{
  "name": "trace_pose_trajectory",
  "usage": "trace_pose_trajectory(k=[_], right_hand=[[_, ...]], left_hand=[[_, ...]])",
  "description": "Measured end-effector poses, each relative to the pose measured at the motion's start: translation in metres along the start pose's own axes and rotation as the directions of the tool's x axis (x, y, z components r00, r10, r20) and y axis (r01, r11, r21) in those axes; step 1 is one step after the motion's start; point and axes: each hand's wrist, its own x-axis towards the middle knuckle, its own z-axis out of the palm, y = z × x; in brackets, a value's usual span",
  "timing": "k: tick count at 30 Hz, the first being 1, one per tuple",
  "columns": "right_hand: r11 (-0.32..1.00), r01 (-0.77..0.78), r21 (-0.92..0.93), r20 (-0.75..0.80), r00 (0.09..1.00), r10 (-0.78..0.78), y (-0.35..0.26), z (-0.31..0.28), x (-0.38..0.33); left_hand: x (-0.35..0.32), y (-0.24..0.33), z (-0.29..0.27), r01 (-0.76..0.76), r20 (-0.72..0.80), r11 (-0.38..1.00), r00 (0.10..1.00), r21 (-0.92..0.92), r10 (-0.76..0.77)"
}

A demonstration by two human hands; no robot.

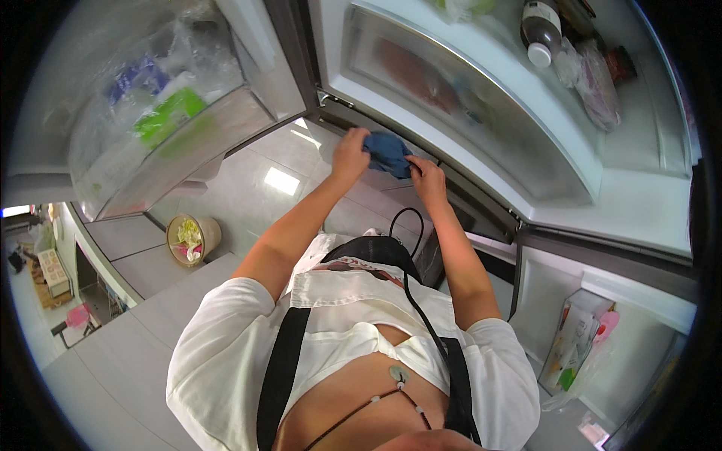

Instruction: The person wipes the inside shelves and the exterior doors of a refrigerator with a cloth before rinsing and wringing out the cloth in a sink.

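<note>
A dark blue cloth (388, 155) is stretched between my two hands, in front of the lower edge of an open fridge (556, 203). My left hand (351, 154) grips its left side with the fingers closed. At its right edge, the fingertips of my right hand (428, 179) pinch the fabric. Just beyond the cloth lies the dark door frame with a metal hinge. A frosted, curved drawer (466, 98) sits inside the fridge, its contents blurred behind the front.
At the left, an open fridge door (180, 150) has a clear bin with bagged items. A dark bottle (540, 34) and a bag of purplish food (598, 90) lie upper right. A waste bin (193, 239) stands on the tiled floor. Another open compartment (579, 338) holds boxes, lower right.
</note>
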Motion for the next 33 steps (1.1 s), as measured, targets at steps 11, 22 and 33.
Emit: trace_pose_trajectory(k=[11, 22, 33], right_hand=[[0.936, 0.263, -0.234, 0.038, 0.964, -0.262, -0.057, 0.046, 0.054], [0.966, 0.108, -0.236, 0.017, 0.994, -0.107, -0.036, -0.001, 0.005], [0.98, -0.2, -0.011, 0.029, 0.979, 0.2, -0.018, -0.029, -0.06]], left_hand=[[0.046, -0.008, -0.022, -0.028, -0.035, 0.834, 0.998, 0.55, 0.056], [0.024, -0.007, 0.006, -0.282, 0.169, 0.905, 0.956, 0.318, 0.239], [-0.024, -0.004, -0.007, -0.07, 0.385, 0.996, 0.919, -0.049, 0.083]])
